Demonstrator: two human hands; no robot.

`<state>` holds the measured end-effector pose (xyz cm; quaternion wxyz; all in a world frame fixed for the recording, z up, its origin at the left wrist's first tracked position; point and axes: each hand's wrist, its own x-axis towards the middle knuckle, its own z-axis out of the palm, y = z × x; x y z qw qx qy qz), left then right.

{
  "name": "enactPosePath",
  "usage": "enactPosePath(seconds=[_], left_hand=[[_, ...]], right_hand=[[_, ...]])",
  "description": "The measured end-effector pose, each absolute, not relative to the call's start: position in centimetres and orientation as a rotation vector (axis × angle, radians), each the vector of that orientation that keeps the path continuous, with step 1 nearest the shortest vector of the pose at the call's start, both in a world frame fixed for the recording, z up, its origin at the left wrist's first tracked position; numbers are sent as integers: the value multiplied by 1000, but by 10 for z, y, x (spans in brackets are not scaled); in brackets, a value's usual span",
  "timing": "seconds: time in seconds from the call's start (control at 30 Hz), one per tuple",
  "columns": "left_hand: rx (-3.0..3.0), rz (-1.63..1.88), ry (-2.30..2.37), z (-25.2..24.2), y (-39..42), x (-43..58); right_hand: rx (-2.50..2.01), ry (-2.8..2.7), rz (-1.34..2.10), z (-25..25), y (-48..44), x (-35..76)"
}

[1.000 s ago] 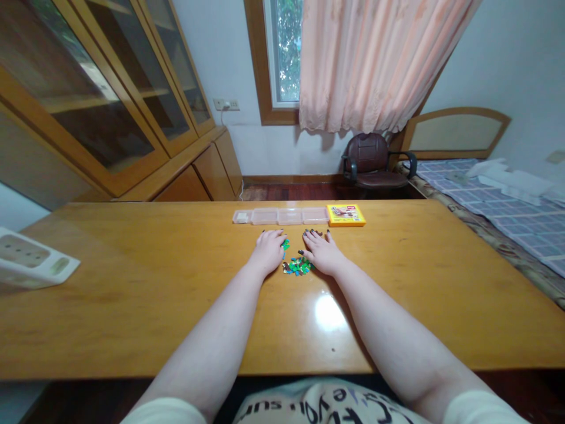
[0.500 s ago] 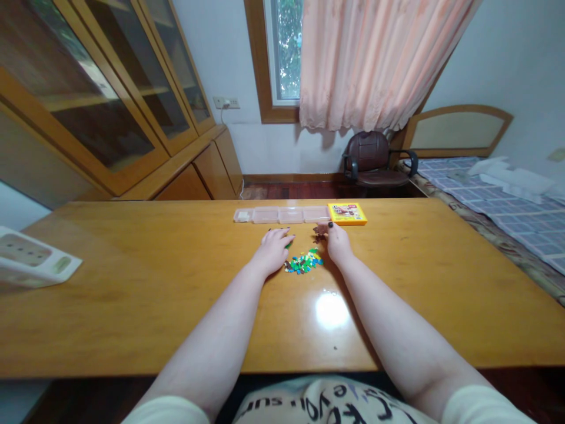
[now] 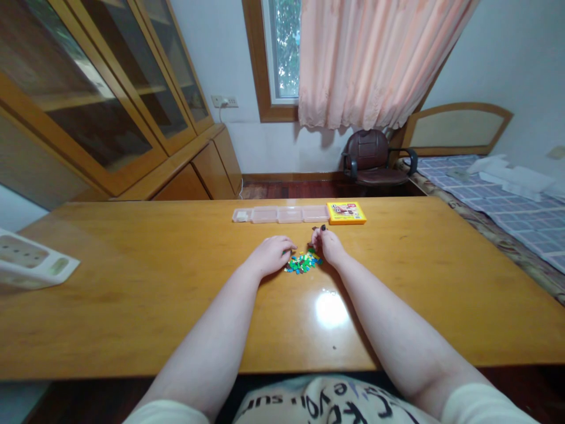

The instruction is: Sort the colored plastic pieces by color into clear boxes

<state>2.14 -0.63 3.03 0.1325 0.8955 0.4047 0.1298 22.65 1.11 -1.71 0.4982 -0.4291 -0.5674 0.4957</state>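
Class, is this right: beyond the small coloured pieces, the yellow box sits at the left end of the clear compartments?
Wrong end: the head view shows the yellow box at the right end of the clear compartments, beyond the small coloured pieces.

I see one brown office chair point(image 3: 368, 152) near the pink curtain point(image 3: 375, 62); a bed point(image 3: 488, 191) stands at right, a glass-door cabinet point(image 3: 117, 97) at left.

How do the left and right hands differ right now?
The left hand is back-up, its fingers pointing inward; the right hand is turned thumb-up, fingers curled. The left hand is at the left of the colourful pieces; the right hand is at their right. Both are bare.
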Motion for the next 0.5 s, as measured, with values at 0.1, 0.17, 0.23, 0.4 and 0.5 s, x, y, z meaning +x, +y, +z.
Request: enactPosePath(seconds=[0.1, 0.17, 0.23, 0.4, 0.5], left_hand=[[2592, 313, 1094, 35, -10, 23], [2588, 271, 1063, 36, -12, 24], [2589, 251, 1058, 35, -12, 24], [2592, 235, 1120, 30, -9, 25], [2590, 253, 1188, 27, -7, 26]], right_hand=[[-991, -1405, 1253, -19, 10, 225], [-974, -1428, 1242, -18, 10, 226], [-975, -1491, 1186, -15, 9, 227], [-1027, -1795, 969, -6, 3, 229], [-1004, -1902, 958, -4, 0, 230]])
